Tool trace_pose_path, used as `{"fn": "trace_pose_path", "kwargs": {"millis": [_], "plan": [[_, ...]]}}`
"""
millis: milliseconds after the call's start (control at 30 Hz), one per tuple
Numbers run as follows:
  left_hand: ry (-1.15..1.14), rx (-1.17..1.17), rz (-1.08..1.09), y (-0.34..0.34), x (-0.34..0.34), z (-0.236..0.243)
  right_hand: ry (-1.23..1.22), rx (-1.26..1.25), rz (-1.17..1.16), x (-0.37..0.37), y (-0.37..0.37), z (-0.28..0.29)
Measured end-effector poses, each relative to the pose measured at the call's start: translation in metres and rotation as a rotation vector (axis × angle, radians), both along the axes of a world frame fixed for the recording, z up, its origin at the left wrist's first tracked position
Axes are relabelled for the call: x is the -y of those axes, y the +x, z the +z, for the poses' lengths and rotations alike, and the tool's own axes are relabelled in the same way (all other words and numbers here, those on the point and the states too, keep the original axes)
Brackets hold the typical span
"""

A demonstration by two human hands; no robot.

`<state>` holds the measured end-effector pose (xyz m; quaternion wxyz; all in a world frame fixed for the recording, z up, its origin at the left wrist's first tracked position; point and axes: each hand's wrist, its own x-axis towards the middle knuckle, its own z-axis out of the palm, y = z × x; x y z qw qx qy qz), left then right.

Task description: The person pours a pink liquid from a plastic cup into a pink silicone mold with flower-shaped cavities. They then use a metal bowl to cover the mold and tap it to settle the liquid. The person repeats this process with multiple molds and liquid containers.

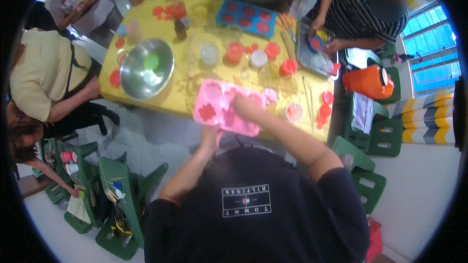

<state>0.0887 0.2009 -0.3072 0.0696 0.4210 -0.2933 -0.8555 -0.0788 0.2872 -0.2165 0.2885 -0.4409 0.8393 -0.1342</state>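
A pink mould tray (223, 103) with shaped cavities lies at the near edge of the table, some of its front jutting past the edge. A red star-like shape fills its near left cavity. My left hand (210, 138) grips the front rim of the mould from below left. Over the mould's middle right rests my right hand (245, 109), its fingers hidden beneath the hand and blurred. Just beyond the mould's right side stand a small cup with pink-red contents (270, 96) and a clear round tub with a red rim (294, 112).
A large steel bowl (130, 84) sits left on the yellow tablecloth (183, 100). Cups and red lids stand behind the mould, with a blue mould tray (222, 26) farther back. A co-worker (358, 7) works over a metal tray (303, 51). Green chairs flank the table.
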Motion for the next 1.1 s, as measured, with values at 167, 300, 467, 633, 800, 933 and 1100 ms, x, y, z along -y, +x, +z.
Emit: {"fn": "trace_pose_path", "kwargs": {"millis": [167,300,467,633,800,933,1100], "plan": [[0.04,-0.095,-0.02,-0.011,-0.001,0.005,0.067,-0.026,0.321,0.008,0.034,-0.048],[-0.03,-0.122,-0.108,-0.006,0.003,0.036,0.009,-0.119,0.354,0.005,0.04,-0.058],[0.004,-0.066,-0.106,-0.002,0.005,0.032,-0.075,-0.157,0.357,0.001,0.043,-0.029],[-0.028,-0.039,-0.128,0.0,0.006,-0.001,-0.129,-0.206,0.377,-0.002,0.04,-0.043],[0.0,-0.04,-0.104,0.001,0.003,-0.005,-0.194,-0.212,0.322,-0.007,0.045,-0.042],[-0.007,-0.049,-0.097,0.0,0.001,0.008,-0.204,-0.193,0.371,-0.007,0.041,-0.037],[-0.004,-0.05,-0.121,-0.003,0.004,0.003,-0.246,-0.235,0.424,-0.006,0.039,-0.038]]}}
